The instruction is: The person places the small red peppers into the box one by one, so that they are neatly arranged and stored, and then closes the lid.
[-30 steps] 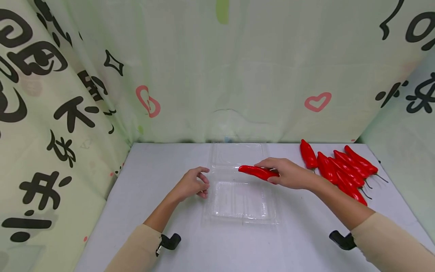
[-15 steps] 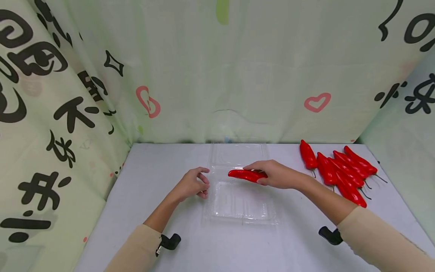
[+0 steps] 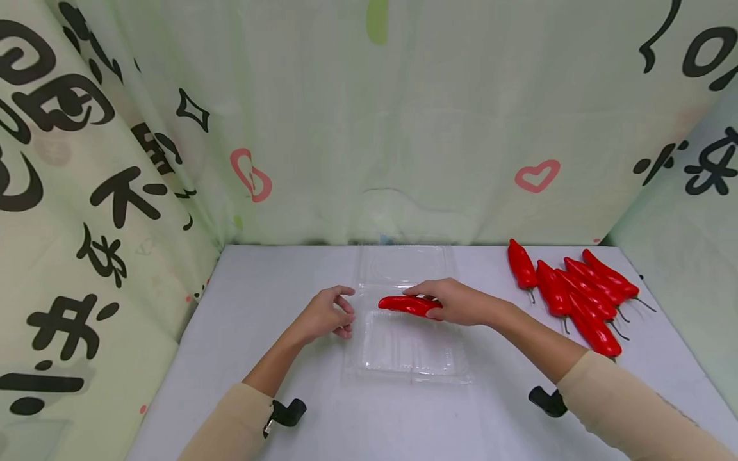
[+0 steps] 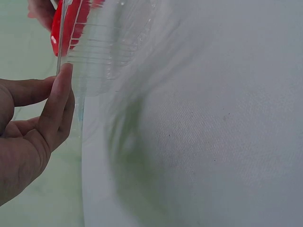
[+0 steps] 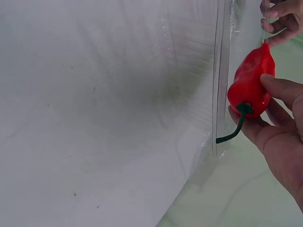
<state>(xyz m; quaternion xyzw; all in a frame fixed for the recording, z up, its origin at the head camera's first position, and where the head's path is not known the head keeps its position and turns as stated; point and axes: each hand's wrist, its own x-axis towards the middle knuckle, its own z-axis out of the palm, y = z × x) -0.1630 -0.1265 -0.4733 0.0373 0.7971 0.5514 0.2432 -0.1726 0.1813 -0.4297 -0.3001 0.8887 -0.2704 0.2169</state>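
A clear plastic clamshell container (image 3: 369,370) lies unfolded at the middle of the table, its lid (image 3: 406,264) toward the back. My left hand (image 3: 325,315) pinches the container's left edge between thumb and fingertips, as the left wrist view shows. Over the container my right hand (image 3: 458,303) grips a red chili pepper (image 3: 398,304), its tip pointing left. In the right wrist view the pepper (image 5: 252,78) sits between thumb and fingers, right by the container's wall, its dark green stem curving out from the near end.
Several more red peppers (image 3: 590,323) lie close together at the table's right side, one (image 3: 521,266) slightly apart at the back. A printed pale green curtain (image 3: 346,128) encloses the white table (image 3: 277,269) at the back and sides.
My right hand has carried the pepper leftward and slightly lower over the container. The left hand stays at the container's edge.
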